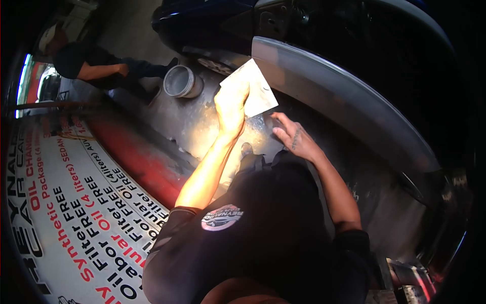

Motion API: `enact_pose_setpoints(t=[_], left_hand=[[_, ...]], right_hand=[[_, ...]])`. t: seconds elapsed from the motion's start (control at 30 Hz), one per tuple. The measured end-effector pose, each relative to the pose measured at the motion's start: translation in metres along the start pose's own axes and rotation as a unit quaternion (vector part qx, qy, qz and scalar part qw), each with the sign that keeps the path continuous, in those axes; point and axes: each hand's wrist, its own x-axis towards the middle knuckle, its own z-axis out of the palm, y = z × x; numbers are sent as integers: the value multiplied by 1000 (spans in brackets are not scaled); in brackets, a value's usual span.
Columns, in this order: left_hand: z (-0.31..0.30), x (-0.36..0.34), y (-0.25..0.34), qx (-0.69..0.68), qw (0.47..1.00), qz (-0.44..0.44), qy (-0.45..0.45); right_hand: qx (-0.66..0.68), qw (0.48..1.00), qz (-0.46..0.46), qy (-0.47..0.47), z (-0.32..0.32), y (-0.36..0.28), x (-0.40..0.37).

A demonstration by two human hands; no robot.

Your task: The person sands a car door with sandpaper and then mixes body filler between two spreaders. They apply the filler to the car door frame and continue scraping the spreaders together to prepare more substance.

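My left hand (232, 109) is closed on a bright white rectangular sheet (261, 95), held up in strong light near the middle of the view. Glare washes out part of the sheet and the fingers. To the right and a little lower is my right hand (298, 139), apart from the sheet. Its thumb and forefinger point toward the sheet with a gap between them, and I make out nothing held there. Behind the sheet lies the lower side of a dark vehicle (324, 76).
A grey bucket (183, 82) stands on the floor beyond my left hand. Another person (91, 66) in dark clothes is at the upper left. A large printed sign (76, 202) with a red edge fills the lower left. Part of a wheel (215, 66) shows beside the sheet.
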Motion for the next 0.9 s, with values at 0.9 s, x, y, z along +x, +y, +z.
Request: enact_pose_setpoints(t=[0.9], left_hand=[[-162, 10, 27, 268, 954, 80, -105]], right_hand=[[-267, 934, -142, 188, 169, -59, 13]])
